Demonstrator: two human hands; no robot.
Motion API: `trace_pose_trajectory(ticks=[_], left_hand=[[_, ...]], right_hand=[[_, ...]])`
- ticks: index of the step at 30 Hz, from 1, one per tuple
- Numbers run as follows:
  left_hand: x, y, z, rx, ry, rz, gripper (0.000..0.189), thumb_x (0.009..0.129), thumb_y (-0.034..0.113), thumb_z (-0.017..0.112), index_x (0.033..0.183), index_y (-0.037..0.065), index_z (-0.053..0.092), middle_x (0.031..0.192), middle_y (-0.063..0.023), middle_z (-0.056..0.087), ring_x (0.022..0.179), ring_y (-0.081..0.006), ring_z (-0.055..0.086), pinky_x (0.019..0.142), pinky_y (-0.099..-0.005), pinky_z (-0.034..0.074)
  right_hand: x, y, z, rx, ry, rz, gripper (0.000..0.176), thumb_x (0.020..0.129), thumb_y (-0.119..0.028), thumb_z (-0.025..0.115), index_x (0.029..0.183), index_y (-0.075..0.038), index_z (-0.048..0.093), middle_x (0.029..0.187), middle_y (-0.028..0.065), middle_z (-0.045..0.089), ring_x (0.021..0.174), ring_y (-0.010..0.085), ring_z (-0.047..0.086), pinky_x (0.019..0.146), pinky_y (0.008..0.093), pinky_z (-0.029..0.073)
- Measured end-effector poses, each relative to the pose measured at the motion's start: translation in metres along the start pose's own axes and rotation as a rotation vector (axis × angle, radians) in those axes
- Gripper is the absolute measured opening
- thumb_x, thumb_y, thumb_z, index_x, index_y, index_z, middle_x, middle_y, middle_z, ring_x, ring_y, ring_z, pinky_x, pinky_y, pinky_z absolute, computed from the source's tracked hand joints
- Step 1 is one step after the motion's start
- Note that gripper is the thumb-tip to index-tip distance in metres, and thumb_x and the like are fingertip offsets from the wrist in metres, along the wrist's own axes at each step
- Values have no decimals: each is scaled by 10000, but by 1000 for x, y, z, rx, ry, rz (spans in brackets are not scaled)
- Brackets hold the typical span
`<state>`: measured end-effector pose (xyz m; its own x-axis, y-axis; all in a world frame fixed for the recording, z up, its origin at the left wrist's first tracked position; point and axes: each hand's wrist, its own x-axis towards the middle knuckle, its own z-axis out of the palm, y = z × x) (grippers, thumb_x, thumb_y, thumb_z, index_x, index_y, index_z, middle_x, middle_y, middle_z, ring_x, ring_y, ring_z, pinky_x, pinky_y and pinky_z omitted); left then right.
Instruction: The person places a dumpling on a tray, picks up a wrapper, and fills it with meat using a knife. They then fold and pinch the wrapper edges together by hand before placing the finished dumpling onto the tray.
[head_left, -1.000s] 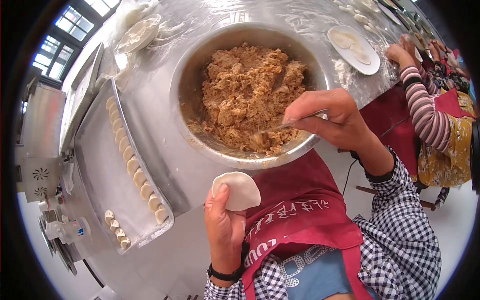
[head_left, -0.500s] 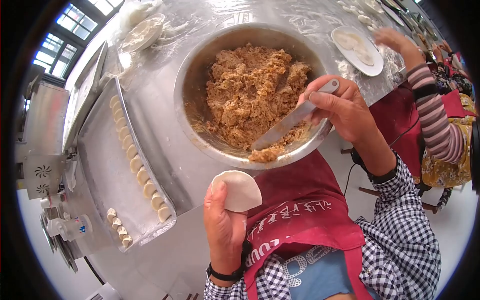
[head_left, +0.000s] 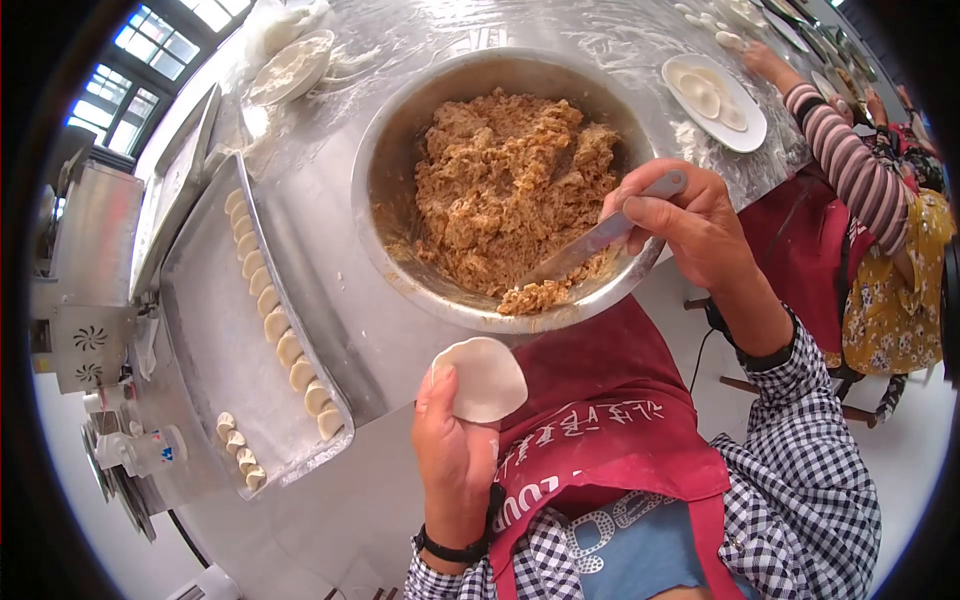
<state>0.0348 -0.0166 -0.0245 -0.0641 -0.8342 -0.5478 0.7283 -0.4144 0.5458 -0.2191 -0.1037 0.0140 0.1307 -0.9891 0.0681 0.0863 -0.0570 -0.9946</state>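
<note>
Table: metal, dusted with flour on its far part; it bears the tray and the bowl. Tray: left of the bowl; one long row of dumplings lines its side nearest the bowl, and a short row sits in its near left corner. Bowl: in front of the person, holding a large heap of filling. Right hand: above the bowl's near right rim; thumb and fingers pinch the spatula by its handle. Left hand: outside the bowl, on the person's side; its thumb presses the wrapper's face, the other fingers being largely hidden behind. Spatula: long axis slants from the right hand inward, leftward and toward the person; the tip end is in the bowl. Wrapper: a round, pale sheet, face toward the camera, clear of the spatula; the left hand is the nearer, having it in its grasp. Dab of filling: at the blade's tip, just inside the near rim; whether it is free of the heap cannot be told; the wrapper lies from it toward the person and slightly left, near but apart, with the rim between.
</note>
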Motion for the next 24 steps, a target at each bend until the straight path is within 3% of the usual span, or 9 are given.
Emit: trace_pose_trajectory(ticks=[5, 7, 9, 14, 19, 22, 24], left_hand=[[7, -4, 14, -85, -42, -129, 350, 931, 177, 411, 1232, 0, 401, 1231, -158, 483, 1137, -305, 479, 973, -472, 381], [9, -6, 14, -165, -193, -194, 379, 947, 212, 372, 1252, -13, 375, 1268, -177, 454, 1171, -317, 450, 995, -499, 356], [7, -6, 14, -193, -189, -201, 389, 951, 226, 361, 1256, -14, 369, 1273, -180, 449, 1174, -319, 446, 998, -511, 350], [1, -6, 14, -211, -179, -197, 400, 945, 218, 343, 1238, -52, 371, 1237, -196, 459, 1124, -340, 479, 959, -543, 386], [2, -6, 8, -222, -161, -242, 401, 956, 252, 352, 1257, -12, 367, 1258, -180, 460, 1163, -325, 452, 984, -533, 358], [3, -8, 9, -211, -185, -249, 400, 957, 257, 345, 1255, -8, 373, 1254, -186, 462, 1157, -330, 456, 979, -518, 366], [3, -8, 11, -184, -199, -249, 403, 958, 260, 342, 1255, -10, 372, 1254, -189, 462, 1158, -333, 456, 980, -512, 367]], right_hand=[[-21, -12, 14, -7, 76, -10, 90, 830, -54, 594, 877, 22, 611, 811, 109, 648, 666, 108, 603, 578, 221, 495], [-38, -15, 23, 23, 85, -32, 82, 835, -36, 582, 888, 22, 604, 834, 127, 645, 694, 119, 606, 592, 229, 499], [-51, -13, 25, -28, -20, -317, 94, 845, -6, 563, 932, 25, 582, 877, 167, 632, 743, 145, 606, 615, 242, 505], [-62, -6, 22, 49, -36, -312, 126, 844, 5, 566, 967, 27, 563, 894, 195, 621, 757, 168, 606, 624, 249, 507], [-69, -4, 20, 58, 22, -332, 100, 834, 2, 581, 930, 28, 570, 871, 197, 622, 728, 180, 611, 614, 252, 503], [-70, -10, 20, -254, -162, -483, 84, 779, 34, 601, 859, 16, 585, 834, 187, 627, 684, 213, 610, 581, 291, 501], [-73, -9, 25, -306, -222, -544, 104, 767, 41, 601, 866, 13, 586, 839, 181, 629, 681, 216, 610, 577, 291, 500]])
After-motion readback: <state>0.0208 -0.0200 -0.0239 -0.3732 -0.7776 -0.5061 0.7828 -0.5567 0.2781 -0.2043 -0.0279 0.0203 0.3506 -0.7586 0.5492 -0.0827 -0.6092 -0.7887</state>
